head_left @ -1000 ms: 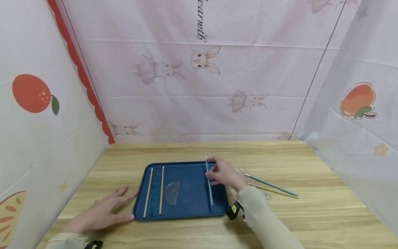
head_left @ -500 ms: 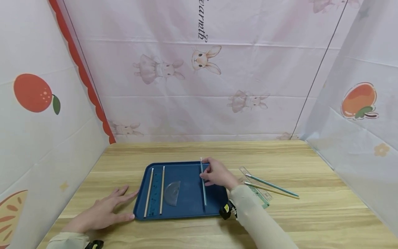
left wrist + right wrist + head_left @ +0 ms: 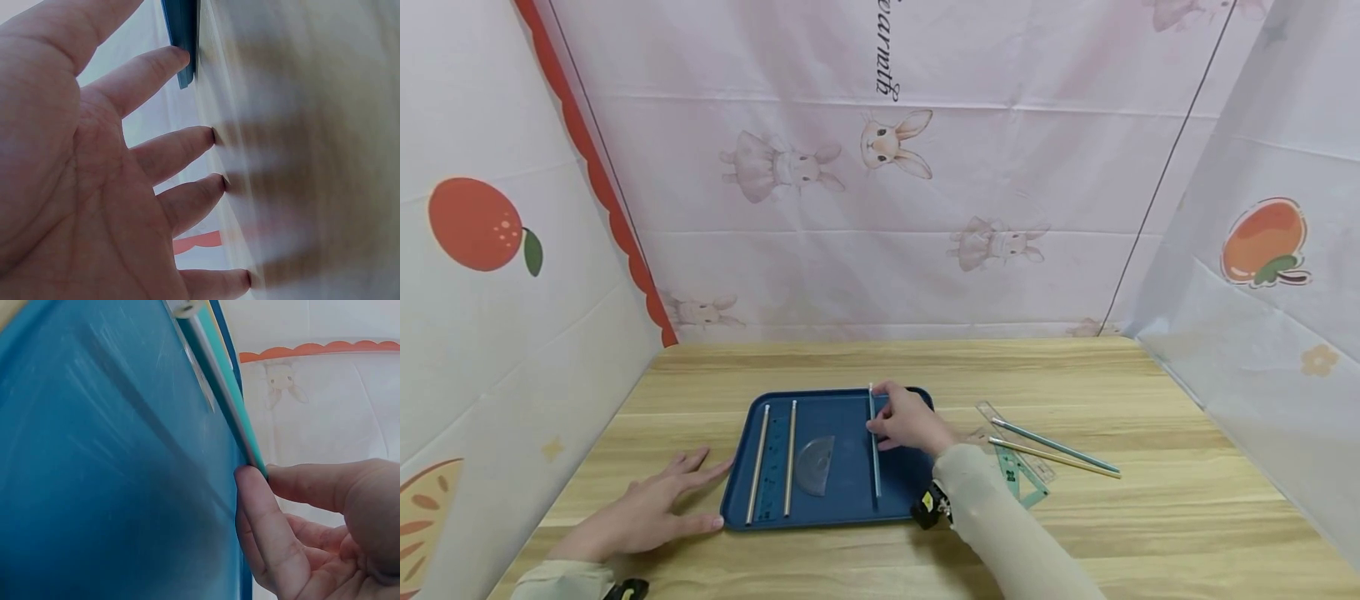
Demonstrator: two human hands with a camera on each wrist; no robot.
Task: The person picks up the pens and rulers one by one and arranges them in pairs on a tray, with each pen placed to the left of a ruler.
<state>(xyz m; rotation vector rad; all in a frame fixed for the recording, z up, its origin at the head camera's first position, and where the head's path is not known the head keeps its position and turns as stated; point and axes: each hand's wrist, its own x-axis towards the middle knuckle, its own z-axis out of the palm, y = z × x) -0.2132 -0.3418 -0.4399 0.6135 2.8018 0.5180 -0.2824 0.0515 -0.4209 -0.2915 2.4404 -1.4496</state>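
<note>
My right hand (image 3: 912, 421) pinches a teal pencil (image 3: 875, 458) between thumb and fingers, holding it over the blue tray (image 3: 850, 518). In the right wrist view the teal pencil (image 3: 219, 384) casts a shadow on the tray, so it hangs a little above it. At the left, my left hand (image 3: 651, 506) lies spread on the table with fingertips touching the tray's left edge. Inside the tray are two gold pencils (image 3: 759, 467) with a teal ruler (image 3: 772, 471) between them, and a clear protractor (image 3: 814, 467) to their right.
Right of the tray, a second teal pencil (image 3: 1060, 447) and a yellow pencil (image 3: 1052, 457) lie across a clear ruler (image 3: 992, 411) and a green set square (image 3: 1026, 487). Printed cloth walls (image 3: 820, 283) enclose the wooden table (image 3: 1150, 533) at the back and sides.
My right hand has carried the teal pencil leftward over the tray, toward the protractor. More of the green set square now shows beside my sleeve. The left hand stays put.
</note>
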